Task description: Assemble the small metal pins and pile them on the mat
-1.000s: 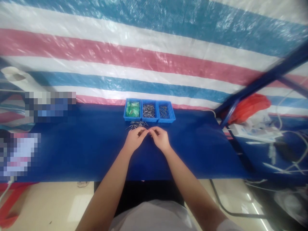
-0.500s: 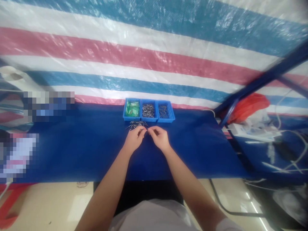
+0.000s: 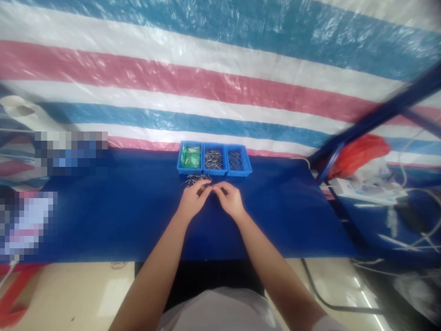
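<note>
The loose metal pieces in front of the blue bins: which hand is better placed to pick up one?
Probably the left hand: its fingers are close to the loose metal pieces, while the right hand sits farther from them. I cannot tell whether either hand holds one.

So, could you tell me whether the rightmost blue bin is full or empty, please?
Neither: the rightmost blue bin is partly filled, with thin metal pieces scattered inside and blue showing around them.
</note>
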A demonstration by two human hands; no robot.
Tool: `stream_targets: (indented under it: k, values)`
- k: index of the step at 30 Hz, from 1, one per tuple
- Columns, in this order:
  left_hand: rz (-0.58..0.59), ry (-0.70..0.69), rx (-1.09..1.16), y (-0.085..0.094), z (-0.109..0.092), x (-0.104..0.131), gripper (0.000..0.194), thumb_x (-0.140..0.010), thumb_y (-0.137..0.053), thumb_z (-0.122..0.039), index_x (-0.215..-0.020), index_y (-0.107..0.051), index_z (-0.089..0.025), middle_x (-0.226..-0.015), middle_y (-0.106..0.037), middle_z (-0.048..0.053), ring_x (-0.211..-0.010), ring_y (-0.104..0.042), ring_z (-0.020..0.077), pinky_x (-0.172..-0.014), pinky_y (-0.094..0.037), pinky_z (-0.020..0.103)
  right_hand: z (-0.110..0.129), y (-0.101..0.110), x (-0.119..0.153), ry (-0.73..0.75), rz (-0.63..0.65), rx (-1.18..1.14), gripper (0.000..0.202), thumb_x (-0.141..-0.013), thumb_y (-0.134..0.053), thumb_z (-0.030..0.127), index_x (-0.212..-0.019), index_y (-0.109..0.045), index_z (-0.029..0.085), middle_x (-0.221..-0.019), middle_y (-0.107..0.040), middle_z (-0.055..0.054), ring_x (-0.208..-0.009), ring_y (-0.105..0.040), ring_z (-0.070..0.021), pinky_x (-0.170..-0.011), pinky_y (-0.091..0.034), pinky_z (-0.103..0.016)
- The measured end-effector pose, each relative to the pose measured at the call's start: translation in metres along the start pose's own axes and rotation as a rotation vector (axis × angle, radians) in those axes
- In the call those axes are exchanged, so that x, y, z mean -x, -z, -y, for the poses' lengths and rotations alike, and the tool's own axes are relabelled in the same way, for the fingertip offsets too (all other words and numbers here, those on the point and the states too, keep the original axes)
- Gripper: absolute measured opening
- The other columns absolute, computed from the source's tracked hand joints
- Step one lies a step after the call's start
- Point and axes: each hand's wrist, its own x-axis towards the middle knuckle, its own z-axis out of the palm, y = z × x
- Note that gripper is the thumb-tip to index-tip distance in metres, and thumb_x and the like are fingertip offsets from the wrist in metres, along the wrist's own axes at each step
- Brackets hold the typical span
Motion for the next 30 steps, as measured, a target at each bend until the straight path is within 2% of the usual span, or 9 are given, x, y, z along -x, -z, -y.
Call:
stream_targets:
  k: [7,13,18,27,30]
  values:
    - [0.015,-0.021,-0.019,-0.0004,0.0001,0.0001,0.026,-0.095,-0.058,-0.042,-0.098,-0.073,-0.022,-0.078,-0.072,0.000,-0.066,-0.063,0.0118,-0.068,-0.050,0.025,0.0024,0.0000,0.0006,-0.013,0.029,0.015,0.036,-0.099,-0.054,0.046,-0.080,-0.071,0.022,-0.081,-0.073,-0.005,-0.077,-0.068,-0.0199,-0.077,-0.056,-0.034]
    - [0.021,0.001,-0.067,0.0020,0.0004,0.0004,0.031,-0.097,-0.053,-0.047,-0.095,-0.070,-0.021,-0.073,-0.070,0.000,-0.062,-0.060,0.0124,-0.064,-0.047,0.025,0.0031,-0.0018,0.0014,-0.007,-0.016,-0.052,0.025,-0.091,-0.067,0.046,-0.101,-0.076,0.024,-0.098,-0.076,-0.007,-0.082,-0.071,-0.0210,-0.075,-0.059,-0.035]
    - [0.035,-0.004,-0.091,0.0030,-0.0004,0.0000,0.035,-0.098,-0.052,-0.048,-0.089,-0.071,-0.021,-0.071,-0.070,0.000,-0.063,-0.061,0.0129,-0.064,-0.046,0.025,0.0041,-0.0014,0.0014,0.012,-0.023,-0.037,0.021,-0.093,-0.067,0.043,-0.095,-0.076,0.025,-0.095,-0.076,-0.007,-0.085,-0.071,-0.0218,-0.077,-0.059,-0.036]
    - [-0.009,-0.007,-0.032,-0.0005,-0.0001,0.0000,0.029,-0.095,-0.059,-0.043,-0.113,-0.073,-0.025,-0.077,-0.071,-0.001,-0.064,-0.062,0.0117,-0.069,-0.050,0.025,-0.0024,-0.0012,0.0013,-0.004,-0.027,-0.002,0.025,-0.096,-0.061,0.044,-0.091,-0.074,0.023,-0.090,-0.076,-0.006,-0.081,-0.070,-0.0213,-0.077,-0.057,-0.035]
    - [-0.007,-0.023,-0.016,-0.0003,0.0000,0.0003,0.029,-0.096,-0.058,-0.041,-0.115,-0.073,-0.025,-0.077,-0.071,0.000,-0.065,-0.062,0.0119,-0.070,-0.050,0.025,-0.0043,-0.0009,0.0013,0.007,-0.013,0.003,0.026,-0.096,-0.060,0.044,-0.090,-0.074,0.023,-0.087,-0.075,-0.006,-0.079,-0.070,-0.0209,-0.076,-0.057,-0.035]
